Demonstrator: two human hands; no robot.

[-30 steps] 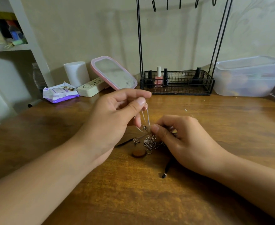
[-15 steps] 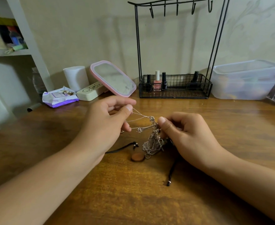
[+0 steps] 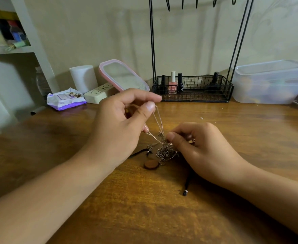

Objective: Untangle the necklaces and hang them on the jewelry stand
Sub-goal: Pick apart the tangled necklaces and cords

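Head view: no legible labels; left hand point(image 3: 120, 120), right hand point(image 3: 201, 148) pinch necklaces point(image 3: 165, 149).

The supporting surface is a brown wooden table point(image 3: 144, 217). A tangled necklace cluster point(image 3: 165, 149) lies on it near centre, beside a round brown pendant point(image 3: 151, 164) and a black cord point(image 3: 187, 184). Along the rear edge stand a jewelry stand point(image 3: 193, 95), a clear plastic container point(image 3: 271, 83), a pink-rimmed mirror point(image 3: 123, 76), a white cylinder point(image 3: 83, 78), a cream case point(image 3: 99, 93) and a wipes packet point(image 3: 65, 101).
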